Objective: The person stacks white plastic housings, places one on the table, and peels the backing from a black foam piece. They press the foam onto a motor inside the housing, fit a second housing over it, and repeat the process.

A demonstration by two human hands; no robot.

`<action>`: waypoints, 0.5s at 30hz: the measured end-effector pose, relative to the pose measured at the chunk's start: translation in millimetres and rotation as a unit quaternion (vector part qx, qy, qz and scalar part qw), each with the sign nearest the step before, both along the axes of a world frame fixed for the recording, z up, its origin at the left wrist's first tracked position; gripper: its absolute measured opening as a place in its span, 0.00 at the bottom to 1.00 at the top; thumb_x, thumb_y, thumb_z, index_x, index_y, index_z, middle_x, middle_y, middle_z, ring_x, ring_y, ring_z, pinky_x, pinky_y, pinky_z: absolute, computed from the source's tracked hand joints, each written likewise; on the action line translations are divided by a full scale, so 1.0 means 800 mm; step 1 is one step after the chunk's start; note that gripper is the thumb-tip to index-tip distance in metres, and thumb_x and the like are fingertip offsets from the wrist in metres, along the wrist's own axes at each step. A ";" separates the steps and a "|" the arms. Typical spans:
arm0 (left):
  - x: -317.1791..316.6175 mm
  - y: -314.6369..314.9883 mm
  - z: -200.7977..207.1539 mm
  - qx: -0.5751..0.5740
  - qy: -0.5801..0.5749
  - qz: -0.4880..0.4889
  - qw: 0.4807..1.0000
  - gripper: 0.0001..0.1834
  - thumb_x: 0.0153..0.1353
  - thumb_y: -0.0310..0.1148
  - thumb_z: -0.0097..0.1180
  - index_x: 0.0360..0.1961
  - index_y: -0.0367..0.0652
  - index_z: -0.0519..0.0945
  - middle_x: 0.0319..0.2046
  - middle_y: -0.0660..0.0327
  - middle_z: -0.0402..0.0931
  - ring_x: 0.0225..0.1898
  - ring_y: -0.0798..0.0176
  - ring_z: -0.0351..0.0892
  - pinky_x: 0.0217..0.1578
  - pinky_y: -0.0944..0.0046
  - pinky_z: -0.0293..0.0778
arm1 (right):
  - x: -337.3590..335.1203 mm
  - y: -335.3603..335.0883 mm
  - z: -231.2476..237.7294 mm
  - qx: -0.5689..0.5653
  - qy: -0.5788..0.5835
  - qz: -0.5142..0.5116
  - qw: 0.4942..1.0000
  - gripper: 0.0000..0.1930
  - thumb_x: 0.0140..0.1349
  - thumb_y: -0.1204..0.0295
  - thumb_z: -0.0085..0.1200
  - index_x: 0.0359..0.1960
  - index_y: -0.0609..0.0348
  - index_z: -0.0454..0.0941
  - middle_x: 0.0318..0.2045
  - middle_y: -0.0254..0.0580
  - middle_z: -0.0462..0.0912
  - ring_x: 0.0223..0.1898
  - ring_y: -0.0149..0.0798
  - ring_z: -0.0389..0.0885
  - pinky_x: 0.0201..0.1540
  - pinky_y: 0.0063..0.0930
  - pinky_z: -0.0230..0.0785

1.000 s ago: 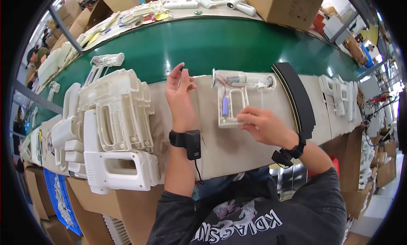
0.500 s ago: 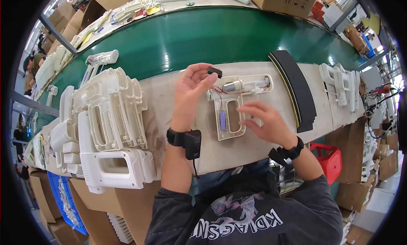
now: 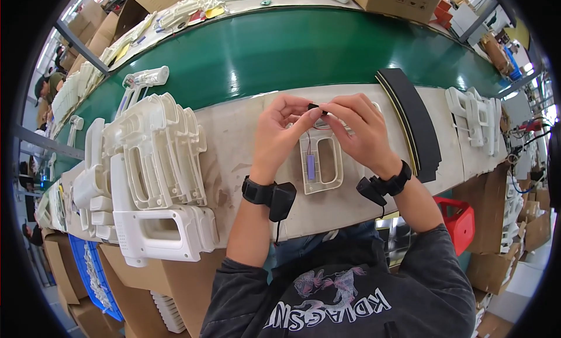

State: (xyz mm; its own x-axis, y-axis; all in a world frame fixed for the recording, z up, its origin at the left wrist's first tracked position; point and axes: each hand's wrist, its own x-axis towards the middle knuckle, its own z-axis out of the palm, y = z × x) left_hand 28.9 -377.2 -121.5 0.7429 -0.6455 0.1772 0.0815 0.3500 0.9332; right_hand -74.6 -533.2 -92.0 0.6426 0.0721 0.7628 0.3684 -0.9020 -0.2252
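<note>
My left hand (image 3: 279, 130) and my right hand (image 3: 365, 130) meet above a white plastic handheld housing half (image 3: 325, 185). Between their fingertips they pinch a small black strip (image 3: 317, 108), which looks like foam. Below them the housing lies with its inside up, and a purple cylindrical battery (image 3: 311, 167) with thin wires rests in its handle. My hands cover most of the housing's upper part, including the motor. To the right of my right hand lies a stack of black curved foam sheets (image 3: 412, 125) with a pale yellowish edge.
Stacked white housing halves (image 3: 158, 145) stand at the left, beside closed white housings (image 3: 160, 233). More white housings (image 3: 476, 119) lie at the far right. Beyond the work surface runs a green conveyor belt (image 3: 280, 46). A red plastic stool (image 3: 457, 224) stands at the lower right.
My right hand has moved up and left from beside the housing to the black strip. My left hand has shifted slightly right with the strip, and both hands now hold it.
</note>
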 end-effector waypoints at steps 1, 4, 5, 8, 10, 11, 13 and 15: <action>0.000 0.000 -0.001 0.005 -0.006 0.004 1.000 0.14 0.63 0.31 0.66 0.44 0.34 0.78 0.37 0.59 0.83 0.38 0.71 0.82 0.37 0.72 0.77 | 0.001 -0.001 -0.002 0.000 0.001 0.001 1.000 0.20 0.51 0.82 0.67 0.47 0.56 0.81 0.43 0.40 0.81 0.37 0.42 0.81 0.38 0.34 0.75; 0.001 0.002 -0.001 0.016 -0.009 0.010 1.000 0.13 0.65 0.32 0.64 0.45 0.34 0.78 0.37 0.59 0.83 0.38 0.71 0.82 0.37 0.72 0.77 | 0.004 -0.006 -0.006 0.002 0.014 -0.017 1.000 0.19 0.52 0.83 0.66 0.47 0.56 0.82 0.42 0.39 0.81 0.39 0.43 0.80 0.38 0.33 0.75; 0.001 0.002 0.000 0.023 -0.008 0.010 1.000 0.13 0.66 0.32 0.62 0.45 0.34 0.78 0.37 0.59 0.83 0.38 0.71 0.81 0.38 0.72 0.76 | 0.004 -0.008 -0.004 0.014 0.018 -0.017 1.000 0.19 0.52 0.83 0.65 0.47 0.56 0.82 0.42 0.39 0.81 0.40 0.43 0.80 0.39 0.33 0.74; 0.000 0.002 0.006 0.012 0.010 0.024 1.000 0.12 0.68 0.34 0.60 0.45 0.35 0.78 0.36 0.59 0.83 0.36 0.72 0.80 0.38 0.72 0.75 | 0.005 -0.015 -0.006 0.065 0.047 -0.022 0.997 0.19 0.54 0.82 0.65 0.48 0.56 0.82 0.44 0.39 0.80 0.41 0.42 0.80 0.40 0.31 0.74; 0.002 0.001 0.004 0.011 0.008 0.047 0.999 0.12 0.69 0.34 0.59 0.46 0.36 0.78 0.35 0.59 0.83 0.36 0.72 0.80 0.38 0.72 0.75 | 0.003 -0.023 -0.012 0.103 0.073 -0.028 0.992 0.19 0.54 0.82 0.65 0.49 0.56 0.82 0.45 0.39 0.79 0.42 0.42 0.79 0.40 0.30 0.73; 0.003 0.001 0.002 0.010 0.006 0.070 0.997 0.12 0.69 0.34 0.58 0.46 0.36 0.78 0.35 0.59 0.83 0.35 0.72 0.79 0.38 0.72 0.75 | 0.002 -0.027 -0.014 0.112 0.107 -0.026 0.988 0.18 0.55 0.81 0.64 0.49 0.56 0.82 0.46 0.39 0.79 0.43 0.42 0.78 0.41 0.31 0.73; 0.006 0.000 -0.001 0.023 0.003 0.091 0.996 0.11 0.69 0.34 0.58 0.45 0.36 0.78 0.34 0.59 0.83 0.35 0.73 0.79 0.37 0.72 0.74 | 0.000 -0.034 -0.021 0.120 0.140 -0.024 0.983 0.17 0.56 0.81 0.64 0.49 0.56 0.82 0.47 0.39 0.78 0.44 0.41 0.78 0.43 0.31 0.73; 0.008 0.000 -0.005 0.036 -0.001 0.111 0.993 0.11 0.69 0.34 0.58 0.45 0.36 0.78 0.34 0.60 0.83 0.34 0.73 0.78 0.36 0.73 0.74 | -0.001 -0.038 -0.028 0.108 0.218 -0.015 0.970 0.16 0.57 0.80 0.63 0.49 0.56 0.82 0.48 0.40 0.78 0.46 0.41 0.75 0.46 0.33 0.72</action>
State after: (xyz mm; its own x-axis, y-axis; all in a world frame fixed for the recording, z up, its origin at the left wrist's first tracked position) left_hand 35.2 -377.2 -125.7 0.8681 -0.4767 0.1388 0.0077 0.2924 0.9563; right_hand -75.7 -563.4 -114.1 0.9067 -0.0834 0.4135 0.1701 -0.8248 -0.5392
